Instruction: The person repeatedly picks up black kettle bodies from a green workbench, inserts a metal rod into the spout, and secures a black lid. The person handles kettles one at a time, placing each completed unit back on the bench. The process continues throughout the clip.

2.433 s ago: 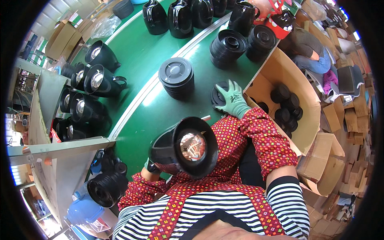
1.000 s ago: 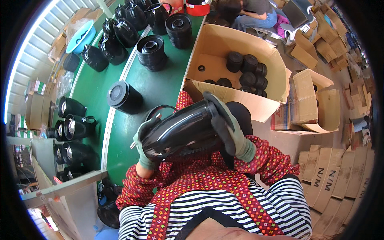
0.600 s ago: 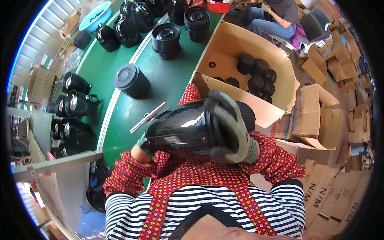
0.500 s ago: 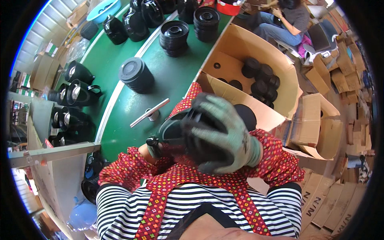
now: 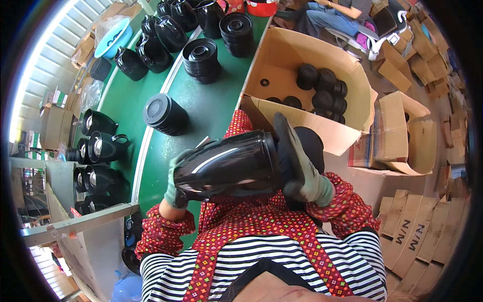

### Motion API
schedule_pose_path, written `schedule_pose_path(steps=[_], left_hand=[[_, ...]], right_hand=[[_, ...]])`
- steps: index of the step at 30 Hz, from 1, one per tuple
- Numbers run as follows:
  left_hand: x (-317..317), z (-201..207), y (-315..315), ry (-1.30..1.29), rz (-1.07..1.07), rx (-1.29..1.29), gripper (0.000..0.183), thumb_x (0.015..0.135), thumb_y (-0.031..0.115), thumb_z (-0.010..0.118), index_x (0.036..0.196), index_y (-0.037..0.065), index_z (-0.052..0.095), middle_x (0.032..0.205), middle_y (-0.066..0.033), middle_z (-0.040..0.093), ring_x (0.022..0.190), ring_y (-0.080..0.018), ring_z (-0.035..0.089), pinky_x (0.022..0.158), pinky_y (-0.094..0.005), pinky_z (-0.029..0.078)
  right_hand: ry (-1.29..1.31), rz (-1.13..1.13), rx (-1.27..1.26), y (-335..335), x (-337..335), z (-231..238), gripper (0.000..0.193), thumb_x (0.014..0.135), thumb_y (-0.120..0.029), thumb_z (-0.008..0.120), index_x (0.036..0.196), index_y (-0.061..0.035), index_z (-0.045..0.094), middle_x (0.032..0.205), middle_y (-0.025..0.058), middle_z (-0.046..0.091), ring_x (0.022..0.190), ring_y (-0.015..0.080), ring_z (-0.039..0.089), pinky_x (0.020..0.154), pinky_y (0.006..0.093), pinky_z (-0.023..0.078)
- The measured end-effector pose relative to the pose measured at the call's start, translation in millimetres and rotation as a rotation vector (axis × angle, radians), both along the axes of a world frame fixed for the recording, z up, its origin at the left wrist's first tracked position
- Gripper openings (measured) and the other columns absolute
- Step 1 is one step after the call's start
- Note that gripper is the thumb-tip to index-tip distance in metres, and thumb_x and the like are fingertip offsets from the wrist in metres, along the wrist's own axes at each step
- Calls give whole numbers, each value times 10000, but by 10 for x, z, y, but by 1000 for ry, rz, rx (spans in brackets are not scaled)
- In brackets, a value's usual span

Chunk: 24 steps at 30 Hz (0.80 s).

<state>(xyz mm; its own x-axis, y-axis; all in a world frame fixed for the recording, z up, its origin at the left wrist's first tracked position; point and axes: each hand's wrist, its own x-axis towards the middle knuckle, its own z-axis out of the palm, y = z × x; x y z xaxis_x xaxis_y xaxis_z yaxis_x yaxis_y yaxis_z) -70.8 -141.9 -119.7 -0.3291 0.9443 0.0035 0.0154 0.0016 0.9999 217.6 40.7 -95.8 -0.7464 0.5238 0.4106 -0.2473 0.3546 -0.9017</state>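
A glossy black jug body (image 5: pixel 229 166) lies sideways in front of my chest, its wide end to the right. My left hand (image 5: pixel 176 181), in a grey-green glove, is closed round its narrower left end; the fingers are partly hidden behind it. At the wide end is my right hand (image 5: pixel 308 173), gloved with a dark palm. Its fingers are stretched upward and the palm faces the jug's end; whether it touches is hard to tell. Beyond the jug, a stack of round black lids (image 5: pixel 166 113) stands on the green table (image 5: pixel 211 108). The metal T-shaped fixture is mostly hidden behind the jug.
Black jugs (image 5: pixel 168 32) and stacked ringed parts (image 5: pixel 201 60) stand farther along the table. More jugs (image 5: pixel 103 146) line its left side. An open carton (image 5: pixel 347 55) with black round parts adjoins the right edge. A seated person (image 5: pixel 332 17) is beyond it.
The jug has turned sideways and now shows its full length. My right hand has moved off its side to the wide end, with fingers straightened. The whole view has shifted slightly.
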Motion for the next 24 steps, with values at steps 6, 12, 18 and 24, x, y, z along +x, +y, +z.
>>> schedule_pose_path(steps=[6,12,18,24], left_hand=[[287,725,254,997,-105,402,383,841,123,859,1136,-77,718,1229,-294,710,1033,-359,765,895,-379,624],[199,366,180,126,22,9,688,694,231,968,1231,-85,675,1203,-183,761,1044,-205,741,977,-350,579],[378,821,388,688,-94,98,561,789,216,904,1240,-50,704,1115,-213,749,1026,-337,751,942,-395,593],[163,333,286,462,-124,78,447,870,113,813,1265,-50,681,1382,-285,647,1167,-399,719,1037,-431,562]], right_hand=[[-85,234,-1034,61,-42,-305,728,1130,-494,471,1639,6,328,1622,194,460,1478,271,492,1230,368,375],[101,-38,-346,-75,-72,-303,819,1102,-593,450,1641,12,326,1674,142,392,1499,260,456,1229,395,384],[207,208,-1373,15,-89,-834,592,1149,-366,461,1581,35,413,1533,178,558,1374,255,592,1181,397,444],[173,271,-1024,-90,-25,-383,736,1094,-558,509,1547,21,473,1653,184,423,1448,268,496,1181,386,433]])
